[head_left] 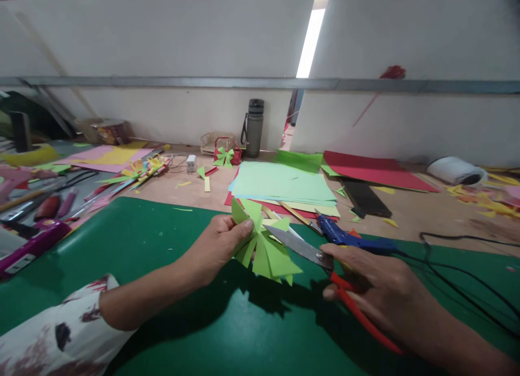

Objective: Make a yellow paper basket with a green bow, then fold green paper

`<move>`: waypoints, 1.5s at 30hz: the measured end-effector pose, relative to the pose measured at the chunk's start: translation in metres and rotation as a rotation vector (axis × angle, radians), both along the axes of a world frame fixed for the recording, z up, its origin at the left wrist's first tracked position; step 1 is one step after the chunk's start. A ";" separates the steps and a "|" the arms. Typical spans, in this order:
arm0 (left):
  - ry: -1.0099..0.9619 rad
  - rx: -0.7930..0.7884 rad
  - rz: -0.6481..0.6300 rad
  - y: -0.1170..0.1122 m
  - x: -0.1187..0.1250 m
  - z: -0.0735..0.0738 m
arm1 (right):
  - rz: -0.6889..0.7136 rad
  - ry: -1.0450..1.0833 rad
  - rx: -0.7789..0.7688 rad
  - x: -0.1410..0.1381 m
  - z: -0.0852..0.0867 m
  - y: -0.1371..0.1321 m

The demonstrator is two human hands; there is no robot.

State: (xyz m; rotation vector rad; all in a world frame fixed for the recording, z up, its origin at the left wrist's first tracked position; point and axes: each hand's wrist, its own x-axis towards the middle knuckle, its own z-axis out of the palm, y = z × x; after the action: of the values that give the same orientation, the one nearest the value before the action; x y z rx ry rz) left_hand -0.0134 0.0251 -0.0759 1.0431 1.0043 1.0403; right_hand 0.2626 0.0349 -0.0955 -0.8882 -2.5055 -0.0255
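1. Left hand [221,246]: closed, thumb and fingers pinching the green paper piece [264,251] at its upper left; held just above the green mat [162,235], near the mat's middle.
2. Green paper piece: already folded and cut into a fan of many pointed flaps spreading from a centre. The flaps look uneven in length, so the trimming seems partly done, not finished.
3. Right hand [382,295]: closed through the red handles of the scissors [309,250], gripping them.
4. Scissors: blades point left, tips touching or just beside the right side of the paper piece. How far the blades are parted cannot be told.
5. Blue glue gun [345,237]: lies on the mat just behind the scissors, its black cable [467,238] trailing right. It is not in either hand.
6. Stack of paper sheets [284,183]: pale green on top, lying beyond the mat, apparently uncut.
7. Second green paper form [223,156]: similar in shape, set well apart by the far wall; judged a completed one.
8. Small paper scraps [390,222]: scattered on the table.
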 end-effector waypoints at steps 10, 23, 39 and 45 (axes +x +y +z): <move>-0.027 -0.012 -0.060 0.002 -0.002 -0.002 | -0.070 -0.040 -0.075 -0.002 0.007 -0.002; 0.143 0.110 -0.158 0.001 -0.003 0.001 | -0.073 -0.085 -0.055 -0.002 0.004 -0.002; 0.124 -0.064 -0.184 0.001 -0.006 0.000 | -0.058 -0.094 0.021 -0.003 0.006 -0.002; 0.102 -0.130 -0.180 0.002 -0.009 -0.002 | -0.055 -0.078 0.043 -0.002 0.005 -0.003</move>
State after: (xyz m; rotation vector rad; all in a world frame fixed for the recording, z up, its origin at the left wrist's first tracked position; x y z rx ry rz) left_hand -0.0222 0.0268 -0.0782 1.0672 1.0258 0.7713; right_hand 0.2605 0.0318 -0.0908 -0.9550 -2.5422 -0.1341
